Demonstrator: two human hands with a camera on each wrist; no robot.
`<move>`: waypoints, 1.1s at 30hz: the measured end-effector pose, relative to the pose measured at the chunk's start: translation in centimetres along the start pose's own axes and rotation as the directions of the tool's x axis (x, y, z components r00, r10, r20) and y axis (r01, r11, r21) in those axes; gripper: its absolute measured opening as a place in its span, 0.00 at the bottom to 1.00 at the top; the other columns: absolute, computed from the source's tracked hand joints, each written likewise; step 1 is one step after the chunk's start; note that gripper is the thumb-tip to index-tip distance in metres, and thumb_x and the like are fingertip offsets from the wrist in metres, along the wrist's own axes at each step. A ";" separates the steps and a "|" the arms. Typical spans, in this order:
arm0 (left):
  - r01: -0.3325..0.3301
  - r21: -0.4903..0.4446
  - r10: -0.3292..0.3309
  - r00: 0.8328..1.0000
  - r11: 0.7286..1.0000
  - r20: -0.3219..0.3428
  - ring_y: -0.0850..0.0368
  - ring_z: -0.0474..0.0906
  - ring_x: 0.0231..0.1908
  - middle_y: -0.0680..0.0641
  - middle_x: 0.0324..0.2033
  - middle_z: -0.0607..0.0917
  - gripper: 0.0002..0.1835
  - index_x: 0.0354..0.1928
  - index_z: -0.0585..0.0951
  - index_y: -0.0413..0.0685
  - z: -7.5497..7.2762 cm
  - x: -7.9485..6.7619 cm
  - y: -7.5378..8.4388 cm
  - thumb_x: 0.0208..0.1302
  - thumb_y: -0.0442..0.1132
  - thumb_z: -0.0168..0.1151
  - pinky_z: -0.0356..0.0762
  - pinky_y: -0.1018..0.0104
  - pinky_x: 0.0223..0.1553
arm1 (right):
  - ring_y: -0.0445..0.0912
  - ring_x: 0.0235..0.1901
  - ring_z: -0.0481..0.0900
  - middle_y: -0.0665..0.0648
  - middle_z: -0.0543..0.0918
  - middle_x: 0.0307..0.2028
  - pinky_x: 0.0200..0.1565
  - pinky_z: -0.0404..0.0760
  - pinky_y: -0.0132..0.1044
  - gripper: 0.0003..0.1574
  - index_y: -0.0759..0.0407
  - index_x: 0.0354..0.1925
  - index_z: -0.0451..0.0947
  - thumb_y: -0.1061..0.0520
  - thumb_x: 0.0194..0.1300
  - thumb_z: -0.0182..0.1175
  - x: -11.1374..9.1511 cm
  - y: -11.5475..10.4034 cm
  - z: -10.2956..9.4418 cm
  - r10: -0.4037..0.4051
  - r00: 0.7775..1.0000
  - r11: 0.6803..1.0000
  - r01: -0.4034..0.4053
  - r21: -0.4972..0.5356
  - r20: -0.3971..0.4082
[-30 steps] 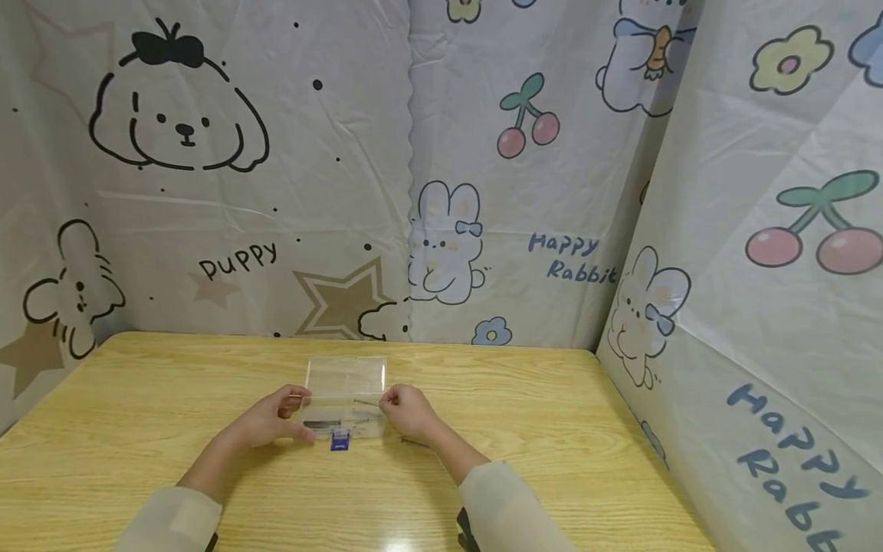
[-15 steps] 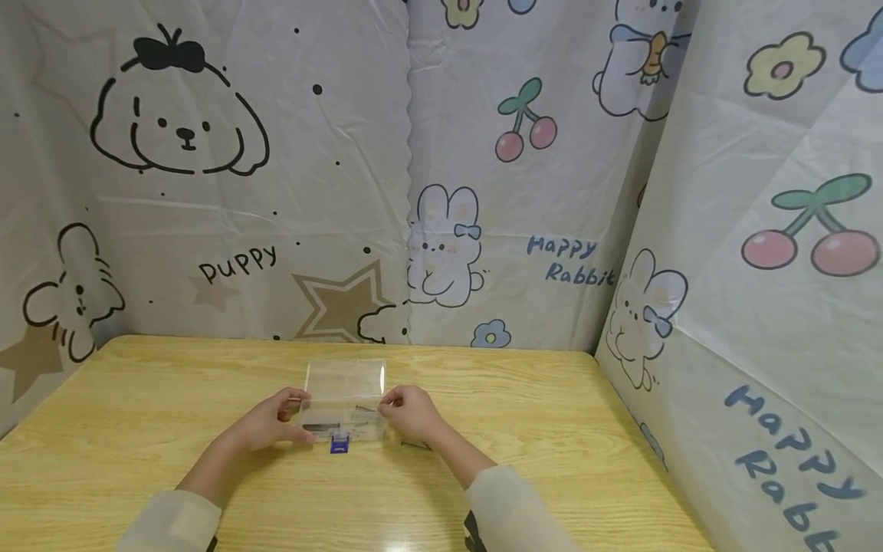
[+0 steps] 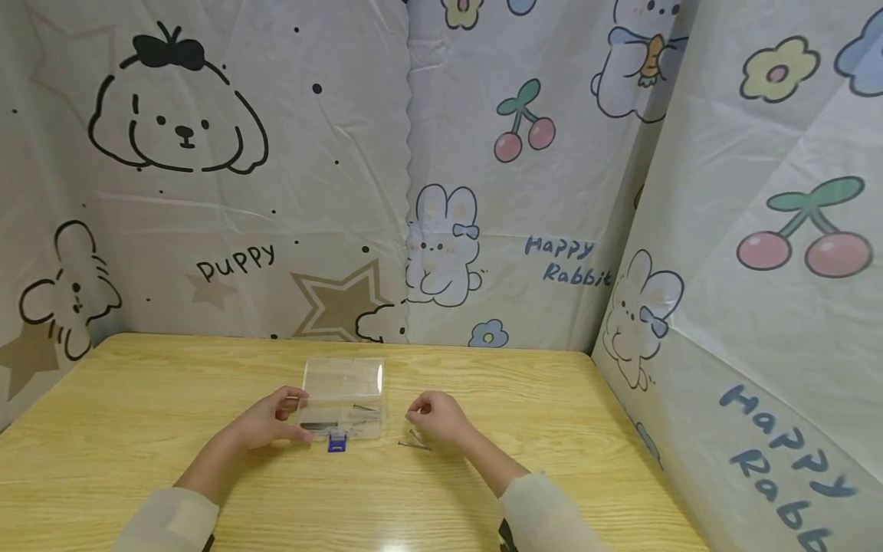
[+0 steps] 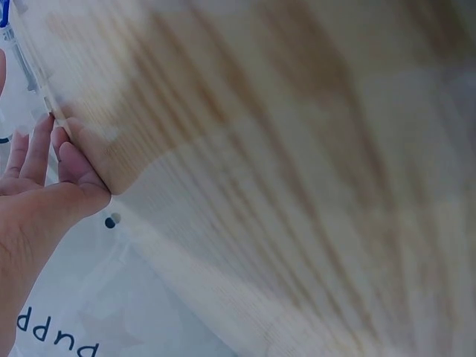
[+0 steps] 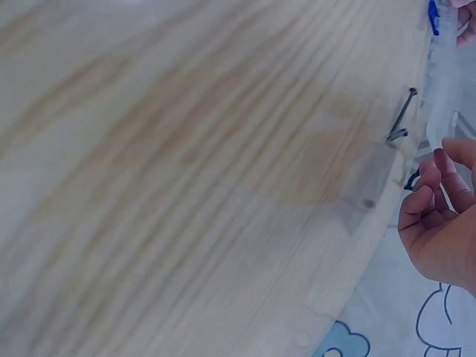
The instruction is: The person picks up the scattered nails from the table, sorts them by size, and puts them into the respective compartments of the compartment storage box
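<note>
A clear plastic box (image 3: 372, 431) stands on the table with its transparent lid (image 3: 343, 379) raised at the back and a blue latch (image 3: 336, 441) at the front. Inside lie dark, thin metal pieces (image 3: 319, 425) on the left and thin nail-like pieces (image 3: 364, 408) on the right. My left hand (image 3: 270, 418) holds the box's left side, thumb near the front corner. Right of the box, my right hand (image 3: 441, 418) hovers with loosely bent fingers and nothing visible in them. Just below it, several nail-like metal pieces (image 3: 414, 445) lie on the table; the right wrist view shows their small heads.
The wood-grain table (image 3: 538, 429) extends on every side of the box. A printed cloth (image 3: 331, 192) hangs behind it, and another cloth wall (image 3: 773, 330) rises along the right edge.
My right hand has let go of a nail-like piece at the box's right side and moved right, off the box. That piece now lies inside. My left hand stays on the box.
</note>
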State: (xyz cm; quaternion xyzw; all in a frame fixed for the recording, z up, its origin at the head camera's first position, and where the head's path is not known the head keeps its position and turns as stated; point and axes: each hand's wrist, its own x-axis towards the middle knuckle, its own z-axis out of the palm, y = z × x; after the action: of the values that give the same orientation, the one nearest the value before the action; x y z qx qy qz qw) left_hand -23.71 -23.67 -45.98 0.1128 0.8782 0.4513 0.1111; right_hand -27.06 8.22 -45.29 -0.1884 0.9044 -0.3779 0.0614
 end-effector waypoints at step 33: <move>0.040 -0.029 -0.041 0.999 0.999 -0.020 0.27 0.60 0.61 0.28 0.63 0.65 0.43 0.63 0.62 0.37 0.2 -0.2 0.3 0.49 0.47 0.72 0.62 0.38 0.60 | 0.35 0.25 0.69 0.47 0.78 0.26 0.29 0.71 0.26 0.04 0.57 0.29 0.81 0.58 0.59 0.61 -3.8 2.6 -1.3 -0.069 0.994 0.979 0.083 -0.187 0.080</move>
State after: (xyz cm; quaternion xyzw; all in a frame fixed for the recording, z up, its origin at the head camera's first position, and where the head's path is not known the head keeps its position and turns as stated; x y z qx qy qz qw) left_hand -23.45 -23.38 -45.85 0.0889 0.8749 0.4625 0.1129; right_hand -24.63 12.22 -46.37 -0.2415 0.9257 -0.2847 0.0616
